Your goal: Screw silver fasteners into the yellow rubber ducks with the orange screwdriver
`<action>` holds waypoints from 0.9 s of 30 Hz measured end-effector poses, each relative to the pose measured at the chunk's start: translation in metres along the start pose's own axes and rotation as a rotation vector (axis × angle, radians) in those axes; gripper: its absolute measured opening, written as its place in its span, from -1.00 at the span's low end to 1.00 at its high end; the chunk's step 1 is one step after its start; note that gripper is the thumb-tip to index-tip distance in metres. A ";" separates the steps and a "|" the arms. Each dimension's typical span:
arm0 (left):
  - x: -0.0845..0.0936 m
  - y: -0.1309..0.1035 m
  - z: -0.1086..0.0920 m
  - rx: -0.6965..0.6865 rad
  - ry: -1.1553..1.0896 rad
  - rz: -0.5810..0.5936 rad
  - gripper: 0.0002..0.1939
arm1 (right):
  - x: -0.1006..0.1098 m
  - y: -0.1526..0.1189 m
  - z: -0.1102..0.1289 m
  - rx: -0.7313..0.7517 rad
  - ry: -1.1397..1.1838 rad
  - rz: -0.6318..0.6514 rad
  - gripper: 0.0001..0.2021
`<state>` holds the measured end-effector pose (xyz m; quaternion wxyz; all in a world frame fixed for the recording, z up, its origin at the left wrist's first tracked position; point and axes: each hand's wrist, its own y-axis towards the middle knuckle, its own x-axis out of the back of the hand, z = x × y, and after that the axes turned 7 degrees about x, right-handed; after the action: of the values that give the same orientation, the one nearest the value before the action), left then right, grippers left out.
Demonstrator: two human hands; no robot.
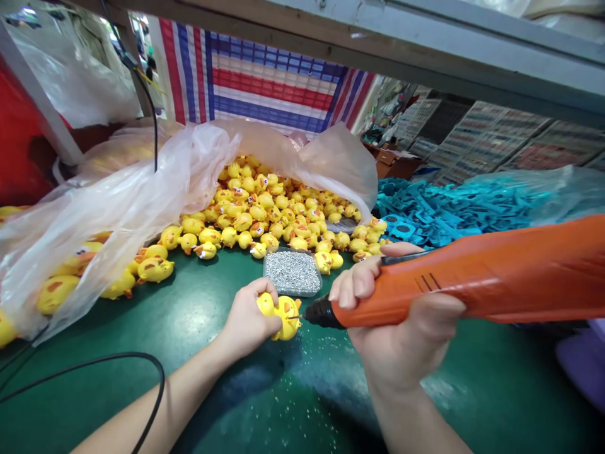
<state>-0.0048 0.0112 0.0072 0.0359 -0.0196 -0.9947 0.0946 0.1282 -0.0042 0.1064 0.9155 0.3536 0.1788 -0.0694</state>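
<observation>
Two hands work together: the left hand [248, 318] must grip the yellow duck [282, 315] still while the right hand [401, 328], wrapped around the orange screwdriver [472, 277], pushes straight in.

Bright even light, soft shadows, edges bent, corners blurred.
</observation>
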 end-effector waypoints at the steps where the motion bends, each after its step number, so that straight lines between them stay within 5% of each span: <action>1: 0.000 -0.001 -0.001 0.000 -0.019 0.004 -0.79 | 0.001 -0.003 -0.002 -0.007 0.003 0.002 -0.53; 10: -0.003 -0.007 -0.004 -0.010 -0.099 -0.002 -0.81 | 0.000 -0.026 -0.021 0.022 0.015 0.072 -0.69; 27: -0.010 -0.011 -0.006 0.114 -0.158 0.098 -0.80 | 0.006 -0.025 -0.009 -0.069 0.021 0.062 -0.67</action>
<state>0.0052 0.0015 0.0148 -0.0465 -0.0585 -0.9853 0.1538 0.1244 -0.0167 0.0825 0.9269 0.3278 0.1799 -0.0312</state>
